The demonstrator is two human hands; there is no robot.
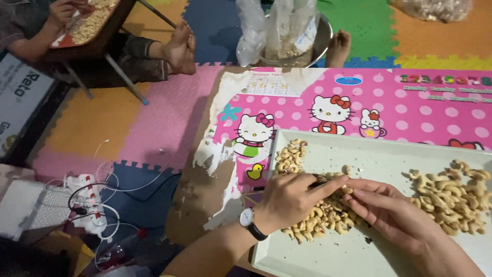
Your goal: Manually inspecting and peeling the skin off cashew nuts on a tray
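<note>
Cashews (328, 215) lie partly hidden beneath left hand (287, 197), right hand (389, 208).

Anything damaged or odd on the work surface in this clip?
Yes: the pink cartoon covering on the low table is torn and peeled along its left edge, baring brown board. The cashews stay inside the pale tray.

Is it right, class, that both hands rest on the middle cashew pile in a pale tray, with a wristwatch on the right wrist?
Not quite: the head view shows the wristwatch on the left wrist. Otherwise right: left hand and right hand rest on the middle cashew pile in the pale tray.
</note>
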